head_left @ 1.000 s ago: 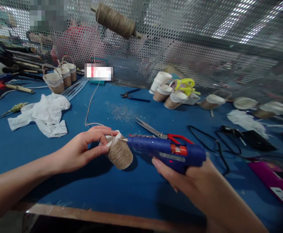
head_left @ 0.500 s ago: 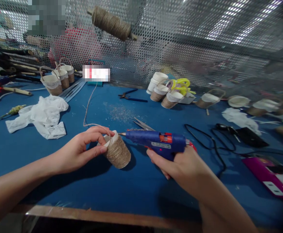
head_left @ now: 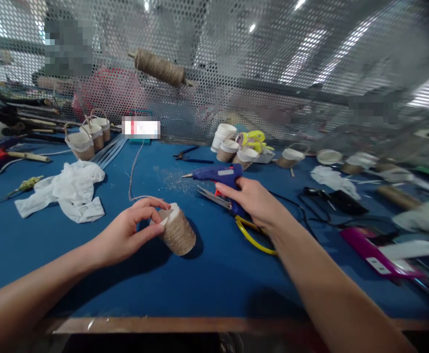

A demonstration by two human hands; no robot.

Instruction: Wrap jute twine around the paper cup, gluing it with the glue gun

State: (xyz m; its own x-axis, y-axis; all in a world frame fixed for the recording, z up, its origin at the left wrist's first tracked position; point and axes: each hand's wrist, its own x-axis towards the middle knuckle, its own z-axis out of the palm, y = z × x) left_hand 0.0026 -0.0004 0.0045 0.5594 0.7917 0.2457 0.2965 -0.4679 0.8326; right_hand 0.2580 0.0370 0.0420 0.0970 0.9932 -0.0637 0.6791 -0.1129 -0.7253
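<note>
A white paper cup wrapped in brown twine point(head_left: 179, 233) lies tilted over the blue table top, its mouth toward my left hand point(head_left: 135, 225). My left fingers pinch the cup's white rim, and a strand of twine point(head_left: 131, 184) runs from there back across the table. In my right hand point(head_left: 254, 201) is a blue glue gun point(head_left: 216, 172), gripped by its handle, its nozzle pointing left and apart from the cup. Scissors with yellow handles point(head_left: 253, 238) lie just below the glue gun, partly covered by my right hand.
White lace fabric point(head_left: 70, 184) lies at left, near several twine-wrapped cups point(head_left: 85, 147). Pliers point(head_left: 192, 157) sit at the back. More cups point(head_left: 227, 147) stand behind, at right a black cord point(head_left: 313, 215) and a purple power strip point(head_left: 369, 255). A twine spool point(head_left: 159, 68) hangs on the mesh.
My right hand has drawn the glue gun up and away from the cup's rim, uncovering the scissors' yellow handles. The left hand keeps its hold on the cup. The view has tilted upward.
</note>
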